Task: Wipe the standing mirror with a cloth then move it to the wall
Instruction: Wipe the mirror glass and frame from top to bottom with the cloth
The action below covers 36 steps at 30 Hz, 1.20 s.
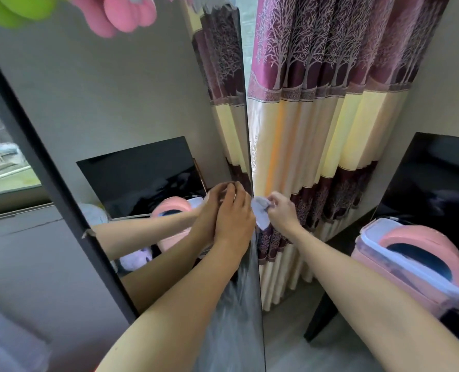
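While both arms reach out, the scene reads so:
Left hand: fingers laid on the mirror glass near its right edge.
Right hand: curled, pinching the cloth against that edge.
Mirror: upright, beside the curtain.
Bin: pink, contents hidden.
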Each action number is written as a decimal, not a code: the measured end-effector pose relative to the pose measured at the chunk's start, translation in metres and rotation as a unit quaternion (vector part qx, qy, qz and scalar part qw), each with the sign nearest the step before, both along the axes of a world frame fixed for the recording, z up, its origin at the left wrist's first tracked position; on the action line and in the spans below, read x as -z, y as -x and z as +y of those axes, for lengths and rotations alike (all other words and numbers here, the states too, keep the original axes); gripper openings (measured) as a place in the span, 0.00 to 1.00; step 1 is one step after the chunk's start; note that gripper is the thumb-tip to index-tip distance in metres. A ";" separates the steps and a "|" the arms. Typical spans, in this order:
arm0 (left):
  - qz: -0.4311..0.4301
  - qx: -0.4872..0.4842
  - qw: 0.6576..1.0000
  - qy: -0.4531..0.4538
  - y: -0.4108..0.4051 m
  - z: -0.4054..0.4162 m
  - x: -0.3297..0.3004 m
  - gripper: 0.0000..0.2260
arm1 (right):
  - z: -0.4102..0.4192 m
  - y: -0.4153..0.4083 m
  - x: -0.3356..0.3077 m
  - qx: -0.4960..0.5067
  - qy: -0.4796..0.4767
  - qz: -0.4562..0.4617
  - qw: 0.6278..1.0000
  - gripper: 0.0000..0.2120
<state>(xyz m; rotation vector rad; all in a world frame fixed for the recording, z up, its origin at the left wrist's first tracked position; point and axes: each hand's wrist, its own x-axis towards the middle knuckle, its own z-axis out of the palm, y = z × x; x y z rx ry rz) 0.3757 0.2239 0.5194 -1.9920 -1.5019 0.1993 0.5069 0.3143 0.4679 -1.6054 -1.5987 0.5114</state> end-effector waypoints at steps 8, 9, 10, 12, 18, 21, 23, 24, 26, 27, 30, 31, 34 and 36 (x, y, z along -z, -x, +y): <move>0.037 0.001 0.999 0.002 0.000 -0.002 -0.003 0.22 | -0.018 0.022 -0.001 -0.023 -0.017 0.102 0.994 0.18; 0.045 0.002 0.999 -0.006 0.001 -0.001 -0.003 0.21 | -0.023 0.020 0.018 -0.019 0.013 0.100 0.995 0.19; 0.055 0.004 0.998 -0.009 0.001 -0.002 -0.003 0.21 | -0.028 0.017 0.038 -0.018 0.051 0.088 0.995 0.20; 0.056 0.012 0.998 -0.006 0.003 -0.003 -0.003 0.19 | -0.038 0.013 0.070 -0.027 0.126 0.031 0.991 0.18; 0.054 0.030 0.998 -0.012 0.001 -0.011 0.004 0.21 | -0.044 0.001 0.051 0.025 0.093 0.014 0.995 0.14; 0.043 0.039 0.998 0.000 -0.002 -0.014 0.010 0.22 | -0.031 0.001 0.005 0.056 -0.015 0.064 0.996 0.12; 0.037 0.036 0.999 0.006 -0.001 -0.019 0.012 0.20 | -0.021 0.000 -0.018 0.071 -0.083 0.102 0.989 0.08; 0.036 0.031 0.999 0.010 0.000 -0.021 0.014 0.20 | -0.017 0.002 -0.025 0.070 -0.107 0.118 0.985 0.06; 0.036 0.024 0.999 0.008 0.003 -0.023 0.016 0.21 | -0.012 0.008 -0.027 0.050 -0.111 0.125 0.985 0.04; 0.038 0.022 0.999 0.010 0.005 -0.024 0.017 0.21 | -0.011 0.013 -0.022 0.031 -0.092 0.120 0.988 0.04; 0.038 0.029 0.999 0.011 0.005 -0.025 0.022 0.22 | -0.015 0.021 0.015 0.019 -0.008 0.106 0.994 0.06; 0.033 0.033 0.999 0.008 0.006 -0.024 0.023 0.22 | -0.017 0.019 0.032 0.024 0.035 0.095 0.995 0.06; 0.039 0.045 0.998 -0.012 0.007 -0.021 0.028 0.22 | -0.028 0.008 0.081 0.031 0.178 0.018 0.983 0.12; 0.051 0.049 0.997 -0.007 0.006 -0.021 0.029 0.21 | -0.036 0.002 0.096 0.032 0.209 -0.002 0.977 0.15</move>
